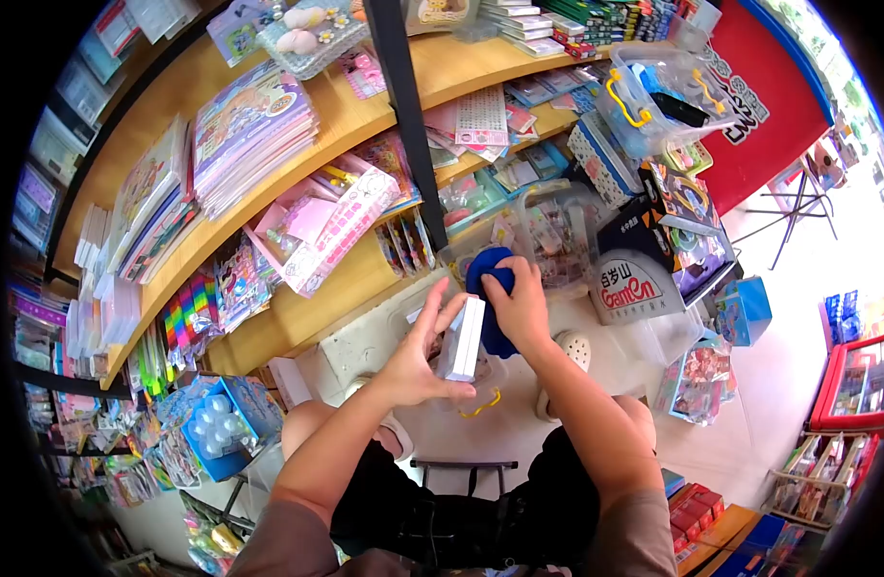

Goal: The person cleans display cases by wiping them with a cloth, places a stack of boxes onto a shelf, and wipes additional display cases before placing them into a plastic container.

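Low in front of my body, my left hand (421,358) grips a small white box (463,338) between thumb and fingers, its narrow white side facing up. Just to the right, my right hand (519,303) is closed on a dark blue cloth (493,279), which hangs down behind the box. Cloth and box are close together; whether they touch is hard to tell. Beneath my hands is a clear plastic container with a yellow handle (481,403), partly hidden by them.
Curved wooden shelves (365,120) with stacked books (249,135) and a pink box (341,231) stand ahead and left. A black carton (644,260), clear bins (663,96) and a blue box (745,310) are at right. A dark post (410,115) rises ahead.
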Demonstrator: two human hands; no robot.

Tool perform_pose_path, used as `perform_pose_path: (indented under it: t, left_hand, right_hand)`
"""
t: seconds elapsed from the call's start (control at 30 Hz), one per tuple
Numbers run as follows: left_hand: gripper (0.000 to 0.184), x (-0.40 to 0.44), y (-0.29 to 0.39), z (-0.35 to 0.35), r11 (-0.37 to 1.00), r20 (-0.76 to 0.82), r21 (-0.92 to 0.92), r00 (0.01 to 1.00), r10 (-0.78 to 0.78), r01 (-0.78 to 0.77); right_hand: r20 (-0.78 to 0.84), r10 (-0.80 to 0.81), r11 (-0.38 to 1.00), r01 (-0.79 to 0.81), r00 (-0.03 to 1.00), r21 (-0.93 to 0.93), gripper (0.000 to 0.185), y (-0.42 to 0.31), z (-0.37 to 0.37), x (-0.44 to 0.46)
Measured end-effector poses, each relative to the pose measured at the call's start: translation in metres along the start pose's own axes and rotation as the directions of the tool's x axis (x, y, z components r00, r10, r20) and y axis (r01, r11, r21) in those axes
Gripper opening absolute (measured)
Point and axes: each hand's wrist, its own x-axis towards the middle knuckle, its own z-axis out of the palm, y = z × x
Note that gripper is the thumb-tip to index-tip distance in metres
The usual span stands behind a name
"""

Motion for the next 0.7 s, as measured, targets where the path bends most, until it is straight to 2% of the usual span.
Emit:
perform_pose_path:
  t: [0.1, 0.17, 0.2, 0.23, 0.3, 0.33, 0.37, 0.4, 0.43, 0.5, 0.53, 0.57, 0.63, 0.67, 0.7]
  left_hand:
    - [0.133, -0.006, 0.002, -0.007, 0.988, 0.023, 0.152, 1.000, 0.015, -0.018]
    - [0.133, -0.005, 0.002, -0.010, 0.979, 0.010, 0.206, 1.000, -0.006, 0.004]
    - [0.133, -0.005, 0.001, -0.011, 0.972, 0.005, 0.233, 1.000, -0.018, 0.016]
    - [0.132, -0.005, 0.000, -0.012, 0.969, -0.018, 0.246, 1.000, -0.010, 0.014]
    - [0.129, -0.004, -0.003, -0.013, 0.962, -0.060, 0.274, 0.998, 0.004, 0.013]
    - [0.123, -0.002, -0.002, -0.015, 0.951, -0.075, 0.307, 0.997, -0.023, 0.045]
    - [0.118, -0.001, -0.003, -0.016, 0.937, -0.089, 0.340, 0.995, -0.049, 0.077]
    - [0.107, -0.002, -0.012, -0.016, 0.968, -0.155, 0.244, 0.983, 0.095, -0.055]
    - [0.101, -0.003, -0.014, -0.017, 0.938, -0.138, 0.344, 0.985, 0.102, -0.049]
    - [0.097, -0.006, -0.020, -0.015, 0.984, -0.137, 0.081, 0.980, -0.146, 0.158]
    - [0.096, -0.004, -0.014, -0.009, 0.987, -0.130, -0.025, 0.979, -0.158, 0.156]
    - [0.100, 0.000, -0.014, -0.006, 0.994, -0.089, -0.065, 0.992, -0.089, 0.083]
    - [0.101, 0.001, -0.008, 0.000, 0.930, -0.099, -0.355, 0.985, -0.140, 0.097]
    - [0.094, -0.003, -0.019, -0.004, 0.924, -0.084, -0.374, 0.989, -0.118, 0.079]
    - [0.090, -0.004, -0.022, -0.007, 0.865, -0.075, -0.490, 0.984, -0.162, 0.105]
  right_hand:
    - [-0.097, -0.077, 0.990, 0.087, 0.992, 0.111, 0.031, 0.001, -0.007, 0.008]
    - [-0.069, -0.002, 0.946, 0.025, 0.998, 0.324, 0.030, -0.003, -0.017, 0.013]
    - [0.006, 0.078, 0.861, -0.070, 0.997, 0.503, 0.029, -0.020, -0.027, 0.010]
    - [0.052, 0.077, 0.791, -0.093, 0.996, 0.605, 0.028, -0.035, -0.035, 0.007]
    - [0.092, -0.013, 0.801, -0.045, 0.996, 0.597, 0.029, -0.046, -0.037, -0.005]
    - [0.077, -0.331, 0.877, 0.276, 0.941, 0.394, 0.033, -0.049, -0.037, -0.010]
    - [0.174, -0.520, 0.823, 0.436, 0.836, 0.364, 0.034, -0.060, -0.033, -0.017]
    - [0.220, -0.531, 0.840, 0.475, 0.818, 0.261, 0.032, -0.063, -0.025, -0.026]
    - [0.267, -0.530, 0.848, 0.508, 0.804, 0.154, 0.030, -0.065, -0.019, -0.036]
    - [0.230, -0.349, 0.923, 0.291, 0.908, 0.253, 0.024, -0.053, -0.004, -0.026]
    - [0.239, -0.309, 0.934, 0.247, 0.920, 0.259, 0.026, -0.048, -0.006, -0.015]
    - [0.155, -0.224, 0.932, 0.165, 0.962, 0.324, 0.022, -0.039, -0.002, -0.008]
    - [0.187, -0.021, 0.944, -0.042, 0.982, 0.326, 0.020, -0.020, 0.005, -0.003]
    - [0.190, -0.030, 0.923, -0.046, 0.981, 0.382, 0.022, -0.005, 0.015, -0.002]
    - [0.169, 0.006, 0.942, -0.063, 0.986, 0.330, 0.024, -0.008, 0.012, -0.003]
